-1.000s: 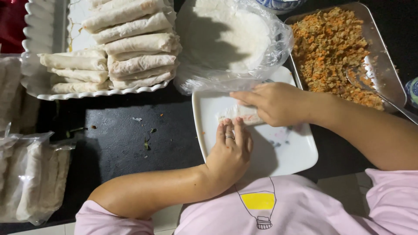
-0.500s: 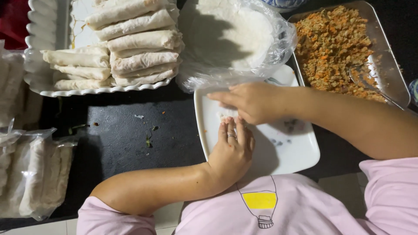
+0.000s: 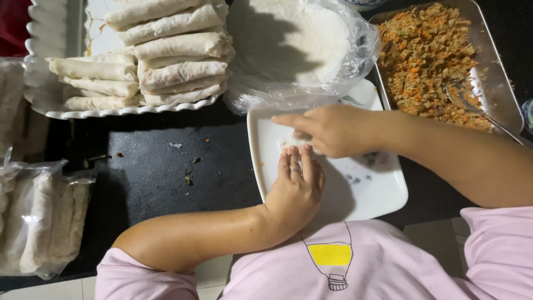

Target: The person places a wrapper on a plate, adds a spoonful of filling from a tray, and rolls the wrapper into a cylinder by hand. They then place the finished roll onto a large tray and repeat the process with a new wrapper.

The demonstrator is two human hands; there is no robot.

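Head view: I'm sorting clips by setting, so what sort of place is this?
Probably a home kitchen counter set up for making rolls: a scalloped tray of finished rolls, a metal pan of minced filling, and bagged wrappers.

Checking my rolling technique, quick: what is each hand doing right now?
Left hand: fingers flat, pressing the roll on the white plate.
Right hand: curled over the roll, gripping it.

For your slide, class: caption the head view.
Both hands, left hand and right hand, roll a wrapper on a white plate.
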